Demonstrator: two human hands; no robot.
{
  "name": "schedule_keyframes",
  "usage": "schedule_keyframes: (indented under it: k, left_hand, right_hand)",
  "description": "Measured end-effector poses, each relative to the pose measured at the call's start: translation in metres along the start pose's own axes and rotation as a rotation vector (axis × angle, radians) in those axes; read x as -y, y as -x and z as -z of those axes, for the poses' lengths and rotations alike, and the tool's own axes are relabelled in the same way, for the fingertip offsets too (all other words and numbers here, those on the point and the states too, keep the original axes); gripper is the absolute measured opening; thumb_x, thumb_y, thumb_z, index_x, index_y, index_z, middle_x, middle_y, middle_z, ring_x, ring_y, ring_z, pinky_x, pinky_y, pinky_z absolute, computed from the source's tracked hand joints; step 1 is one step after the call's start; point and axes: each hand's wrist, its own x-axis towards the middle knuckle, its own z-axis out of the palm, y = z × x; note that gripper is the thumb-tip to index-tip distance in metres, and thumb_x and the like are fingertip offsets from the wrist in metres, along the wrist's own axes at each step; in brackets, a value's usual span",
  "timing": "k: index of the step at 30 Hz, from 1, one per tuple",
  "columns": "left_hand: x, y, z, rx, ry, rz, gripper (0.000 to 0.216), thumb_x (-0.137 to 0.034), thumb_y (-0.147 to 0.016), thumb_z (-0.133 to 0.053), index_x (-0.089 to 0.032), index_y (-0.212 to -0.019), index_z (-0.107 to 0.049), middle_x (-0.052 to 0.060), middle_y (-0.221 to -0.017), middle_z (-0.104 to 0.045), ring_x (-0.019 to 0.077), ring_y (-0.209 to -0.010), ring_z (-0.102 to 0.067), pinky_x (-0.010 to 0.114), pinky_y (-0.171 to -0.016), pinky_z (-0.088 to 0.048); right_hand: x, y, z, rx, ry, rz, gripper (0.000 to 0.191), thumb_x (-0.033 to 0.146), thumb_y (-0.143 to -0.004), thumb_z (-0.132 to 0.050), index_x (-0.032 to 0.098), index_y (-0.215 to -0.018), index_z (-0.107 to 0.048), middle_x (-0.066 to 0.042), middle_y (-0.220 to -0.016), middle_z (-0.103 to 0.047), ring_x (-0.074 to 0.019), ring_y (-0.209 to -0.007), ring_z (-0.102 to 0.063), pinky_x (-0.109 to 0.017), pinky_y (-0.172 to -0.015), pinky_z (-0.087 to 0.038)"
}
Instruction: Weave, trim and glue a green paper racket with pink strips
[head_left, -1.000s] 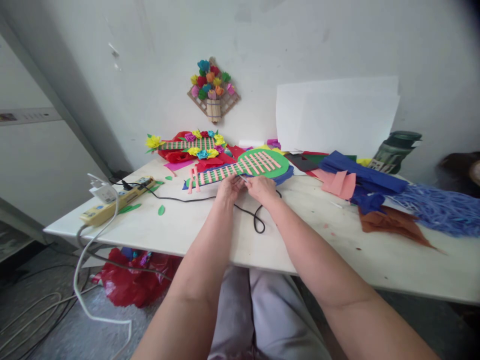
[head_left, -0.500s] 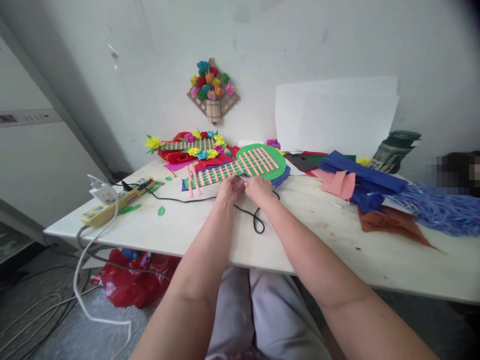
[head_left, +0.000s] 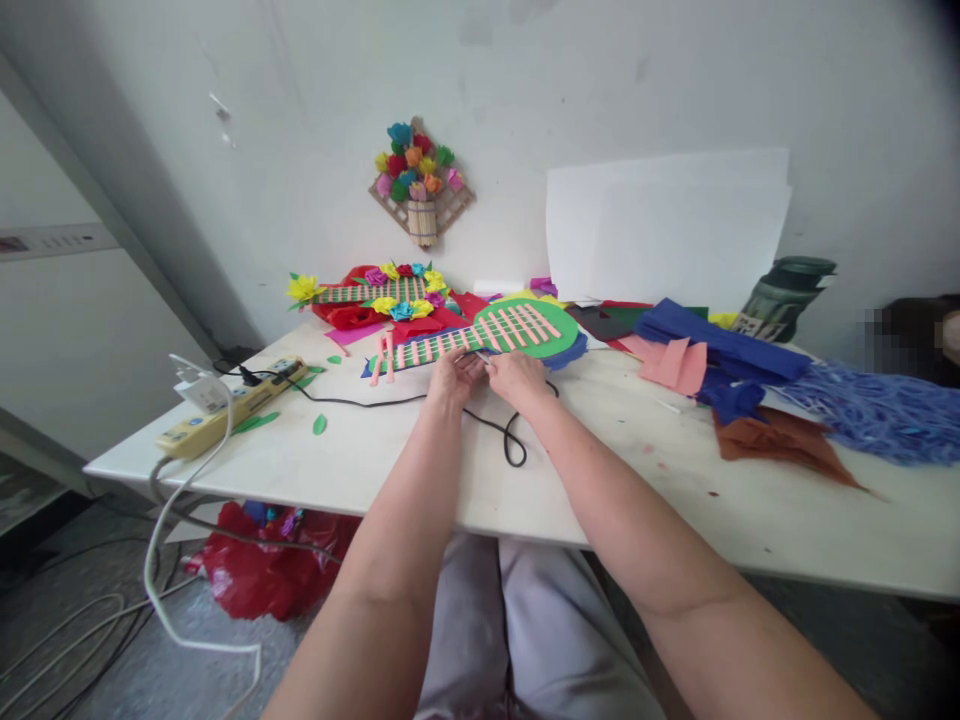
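Observation:
A lute-shaped paper craft (head_left: 568, 322), green with pink strips and white lines across it, lies at the middle of the table. Crumpled blue paper (head_left: 576, 350) sticks out from under its rounded end. My left hand (head_left: 454, 374) is closed at the near edge of its neck, the fingertips partly hidden. Just to the right, my right hand (head_left: 517, 374) is closed around a thin silvery tool (head_left: 484, 357) whose tip points toward the left fingers. Its full shape is hidden. A black cord (head_left: 360, 403) runs under my wrists and loops beside the right one.
Behind left lies a similar craft (head_left: 360, 294) with paper flowers. A power strip (head_left: 225, 412) with a white charger sits at the left. Coloured paper (head_left: 720, 340), blue shredded strands (head_left: 885, 415) and a green bottle (head_left: 784, 297) are at the right. A red bag (head_left: 262, 570) rests on the floor.
The lute-shaped craft has turned slightly and tipped, its rounded end a little lower and farther right. Both hands stay close together at its near edge. The whole view has shifted slightly.

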Motion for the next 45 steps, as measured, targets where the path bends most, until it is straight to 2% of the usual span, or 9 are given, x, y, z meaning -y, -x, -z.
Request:
schedule_keyframes:
  k: [3, 6, 9, 18, 26, 34, 39, 45]
  left_hand:
    - [-0.0033, 0.0034, 0.0004, 0.002, 0.033, 0.026, 0.020, -0.023, -0.074, -0.042, -0.013, -0.087, -0.053, 0.010, -0.070, -0.059, 0.0195, -0.069, -0.062, 0.029, -0.063, -0.051]
    - [-0.0044, 0.0051, 0.0019, 0.019, 0.038, 0.043, 0.029, -0.038, -0.076, -0.043, -0.014, -0.091, -0.051, 0.012, -0.077, -0.059, 0.0225, -0.077, -0.062, 0.031, -0.063, -0.051]
    - [-0.0038, 0.0036, 0.0032, 0.016, 0.017, 0.057, 0.033, -0.042, -0.076, -0.044, -0.015, -0.093, -0.050, 0.013, -0.080, -0.059, 0.0231, -0.080, -0.062, 0.031, -0.063, -0.052]
    - [-0.0049, 0.0020, -0.0013, -0.039, -0.001, 0.075, 0.012, -0.019, -0.073, -0.044, -0.014, -0.082, -0.050, 0.013, -0.076, -0.060, 0.0224, -0.076, -0.063, 0.034, -0.066, -0.053]
    - [-0.0059, 0.0020, 0.0000, -0.031, -0.014, 0.060, 0.006, -0.021, -0.071, -0.047, -0.016, -0.074, -0.047, 0.014, -0.076, -0.061, 0.0246, -0.080, -0.063, 0.035, -0.067, -0.052]
    - [-0.0052, 0.0020, -0.0002, -0.045, -0.024, 0.084, 0.012, -0.021, -0.070, -0.044, -0.015, -0.080, -0.048, 0.012, -0.074, -0.061, 0.0231, -0.076, -0.063, 0.034, -0.065, -0.052]
    - [-0.0028, -0.0015, 0.0024, -0.034, 0.005, 0.070, 0.011, -0.019, -0.068, -0.044, -0.015, -0.077, -0.048, 0.012, -0.072, -0.059, 0.0232, -0.077, -0.062, 0.036, -0.069, -0.051]
    - [-0.0017, 0.0008, 0.0035, 0.043, 0.084, -0.032, 0.009, -0.014, -0.065, -0.045, -0.017, -0.073, -0.046, 0.005, -0.072, -0.054, 0.0227, -0.077, -0.061, 0.040, -0.072, -0.051]
  right_hand:
    - [-0.0006, 0.0001, 0.0003, 0.009, -0.020, -0.013, 0.032, 0.033, -0.084, -0.038, 0.019, -0.097, -0.065, -0.011, -0.096, -0.065, -0.0216, -0.088, -0.060, -0.030, -0.073, -0.042]
    - [-0.0010, 0.0008, 0.0012, 0.019, -0.033, -0.026, 0.033, 0.032, -0.084, -0.038, 0.019, -0.099, -0.064, -0.012, -0.098, -0.065, -0.0214, -0.091, -0.059, -0.030, -0.076, -0.042]
    - [-0.0012, 0.0012, 0.0015, 0.024, -0.037, -0.032, 0.033, 0.032, -0.084, -0.038, 0.019, -0.099, -0.064, -0.012, -0.098, -0.065, -0.0219, -0.092, -0.059, -0.030, -0.076, -0.042]
    - [-0.0006, 0.0011, 0.0020, 0.041, -0.032, -0.047, 0.033, 0.032, -0.083, -0.040, 0.018, -0.100, -0.064, -0.011, -0.098, -0.065, -0.0210, -0.091, -0.059, -0.028, -0.075, -0.042]
    - [-0.0020, -0.0012, 0.0012, 0.037, -0.023, -0.041, 0.032, 0.031, -0.080, -0.040, 0.019, -0.097, -0.065, -0.010, -0.097, -0.066, -0.0224, -0.091, -0.059, -0.030, -0.073, -0.043]
    - [-0.0042, -0.0014, 0.0023, 0.064, -0.007, -0.040, 0.034, 0.028, -0.079, -0.039, 0.022, -0.101, -0.065, -0.010, -0.101, -0.065, -0.0229, -0.095, -0.058, -0.031, -0.076, -0.042]
    - [-0.0065, -0.0027, 0.0011, 0.062, -0.004, -0.032, 0.033, 0.030, -0.079, -0.040, 0.023, -0.098, -0.066, -0.009, -0.099, -0.065, -0.0230, -0.093, -0.059, -0.031, -0.074, -0.043]
    - [-0.0066, -0.0026, 0.0010, 0.052, -0.006, -0.024, 0.031, 0.030, -0.079, -0.041, 0.025, -0.097, -0.066, -0.008, -0.097, -0.066, -0.0232, -0.092, -0.059, -0.031, -0.072, -0.043]
